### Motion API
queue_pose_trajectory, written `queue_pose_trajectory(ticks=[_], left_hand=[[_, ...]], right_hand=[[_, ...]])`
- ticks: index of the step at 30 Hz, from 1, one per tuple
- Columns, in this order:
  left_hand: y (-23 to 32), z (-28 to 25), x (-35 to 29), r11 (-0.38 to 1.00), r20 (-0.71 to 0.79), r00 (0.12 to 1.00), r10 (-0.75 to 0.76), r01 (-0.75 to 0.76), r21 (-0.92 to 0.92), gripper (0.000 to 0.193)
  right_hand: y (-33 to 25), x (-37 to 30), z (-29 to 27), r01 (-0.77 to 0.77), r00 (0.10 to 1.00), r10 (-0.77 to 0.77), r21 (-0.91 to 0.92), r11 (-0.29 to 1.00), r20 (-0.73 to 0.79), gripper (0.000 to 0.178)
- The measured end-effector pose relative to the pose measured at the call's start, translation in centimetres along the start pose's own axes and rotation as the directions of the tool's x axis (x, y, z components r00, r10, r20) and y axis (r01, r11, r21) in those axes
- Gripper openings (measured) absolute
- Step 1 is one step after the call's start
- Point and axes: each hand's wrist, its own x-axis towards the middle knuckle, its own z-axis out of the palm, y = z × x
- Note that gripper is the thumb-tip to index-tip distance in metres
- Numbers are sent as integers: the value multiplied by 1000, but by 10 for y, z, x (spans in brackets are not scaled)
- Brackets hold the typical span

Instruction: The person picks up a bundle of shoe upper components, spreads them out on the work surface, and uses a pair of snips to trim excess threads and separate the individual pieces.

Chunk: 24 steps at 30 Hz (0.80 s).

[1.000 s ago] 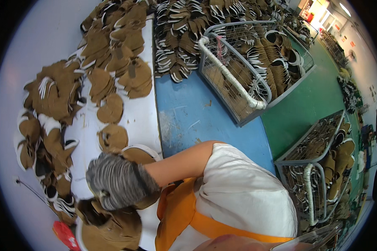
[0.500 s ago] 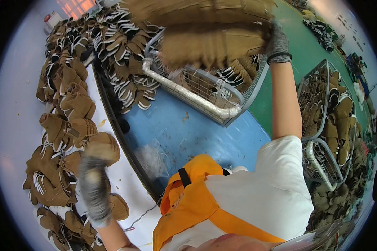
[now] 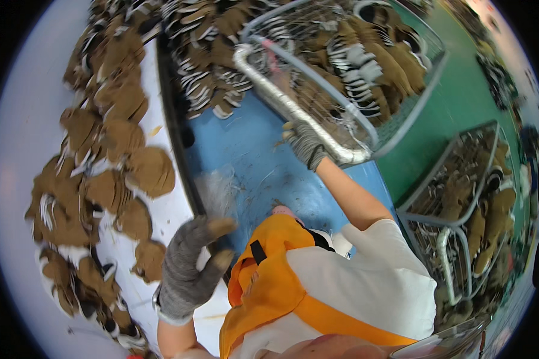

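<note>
My left hand, in a grey knit glove with tan fingertips, hovers over the white table near its right edge, thumb and fingers apart and nothing between them. Beyond it lie stacks of brown suede-like shoe pieces with white edges. My right hand, gloved alike, is beside the silver-wrapped handle of a grey wire cart. Its fingers look loosely extended and hold nothing; whether they touch the handle is unclear. Brown shoe pieces with white edges lie inside the cart.
A second wire cart with brown pieces stands at the right. More brown pieces are heaped beyond the table's dark edge. Clear plastic lies on the blue floor, which meets a green floor.
The brown stack in my right hand above the cart has been let go, and that hand has come down toward me. My left hand has moved right, off the table's pieces. The view has shifted.
</note>
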Motion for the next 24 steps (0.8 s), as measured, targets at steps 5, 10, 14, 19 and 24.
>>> queue_pose_trajectory(ticks=[5, 10, 14, 19, 24], left_hand=[[21, -3, -22, 714, -24, 749, 663, -621, 323, 27], [33, -4, -128, 648, -35, 683, 730, -675, 352, 25], [62, 10, -207, 699, -112, 717, 688, -613, 368, 25], [67, 16, -267, 704, -189, 687, 701, -627, 333, 24], [89, 21, -324, 710, -222, 687, 692, -593, 380, 24]], right_hand=[[-41, -79, 72, 688, 687, -445, -317, 653, 574, 29], [-51, -148, 24, 693, 667, -199, -498, 521, 718, 32], [-70, -196, 50, 799, 521, -112, -437, 413, 846, 35], [-92, -269, 156, 938, 197, -10, -185, 292, 980, 38], [-106, -354, 267, 974, -179, 93, 163, 157, 979, 41]])
